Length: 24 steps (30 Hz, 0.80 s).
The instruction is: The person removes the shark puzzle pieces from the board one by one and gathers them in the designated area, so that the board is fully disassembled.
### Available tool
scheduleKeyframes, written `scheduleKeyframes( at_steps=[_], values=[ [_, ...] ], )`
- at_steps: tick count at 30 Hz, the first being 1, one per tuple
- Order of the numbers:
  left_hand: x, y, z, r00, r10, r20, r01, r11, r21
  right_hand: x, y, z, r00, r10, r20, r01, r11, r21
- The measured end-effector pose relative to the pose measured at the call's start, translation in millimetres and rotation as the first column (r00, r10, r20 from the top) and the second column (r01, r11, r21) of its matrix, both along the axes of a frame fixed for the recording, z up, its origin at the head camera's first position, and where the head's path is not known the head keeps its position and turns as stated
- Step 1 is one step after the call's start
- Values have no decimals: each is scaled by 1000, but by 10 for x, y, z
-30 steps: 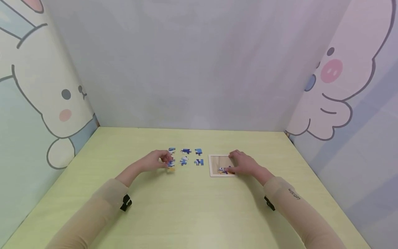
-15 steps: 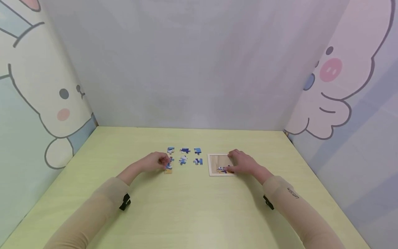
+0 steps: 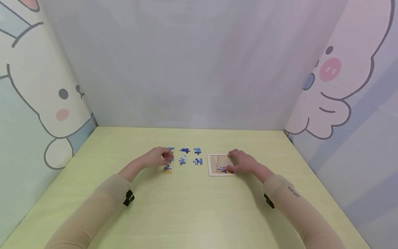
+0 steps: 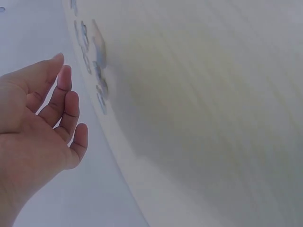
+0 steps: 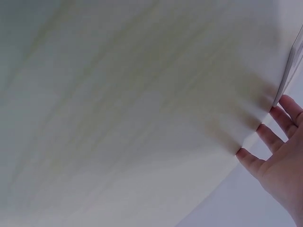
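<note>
My left hand (image 3: 162,157) hovers over the left column of loose blue puzzle pieces (image 3: 183,155). The left wrist view shows this hand (image 4: 47,113) with relaxed fingers, holding nothing. A blue-and-yellow piece (image 3: 168,169) lies alone on the table just in front of it. My right hand (image 3: 240,162) rests flat on the right part of a wooden puzzle tray (image 3: 217,160). Its fingers touch the placed pieces (image 3: 221,169) along the tray's near edge. In the right wrist view the straight fingers (image 5: 265,142) lie beside the tray's edge (image 5: 289,66).
The pale green table (image 3: 192,207) is boxed in by cartoon-printed panels on the left (image 3: 40,103), back and right (image 3: 348,97). Several loose pieces sit in rows between my hands.
My left hand slid the blue-and-yellow piece a little toward me, let it go and drew back over the piece column. My right hand stayed on the tray.
</note>
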<state>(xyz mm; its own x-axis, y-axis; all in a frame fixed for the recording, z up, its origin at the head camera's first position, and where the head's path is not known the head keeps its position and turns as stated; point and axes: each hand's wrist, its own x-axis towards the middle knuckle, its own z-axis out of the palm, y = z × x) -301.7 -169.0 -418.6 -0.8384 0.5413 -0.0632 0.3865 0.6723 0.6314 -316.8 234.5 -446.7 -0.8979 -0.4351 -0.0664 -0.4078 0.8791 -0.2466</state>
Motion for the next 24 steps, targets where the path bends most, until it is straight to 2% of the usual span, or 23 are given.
scheduleKeyframes(
  at_steps=[8,13,18,24],
  values=[
    [11,338,192,998,-50,-49,51,999,12,-84,124,7,994,107,37,-106,994,-21],
    [-18,568,210,996,-69,-57,72,996,54,-123,199,8,986,160,41,-159,987,-32],
    [-46,794,206,993,-95,-75,101,992,73,-155,243,-6,985,160,65,-158,987,-31],
    [-87,1038,192,990,-84,-116,93,993,72,-182,277,-42,985,152,78,-149,988,-43]
  ],
)
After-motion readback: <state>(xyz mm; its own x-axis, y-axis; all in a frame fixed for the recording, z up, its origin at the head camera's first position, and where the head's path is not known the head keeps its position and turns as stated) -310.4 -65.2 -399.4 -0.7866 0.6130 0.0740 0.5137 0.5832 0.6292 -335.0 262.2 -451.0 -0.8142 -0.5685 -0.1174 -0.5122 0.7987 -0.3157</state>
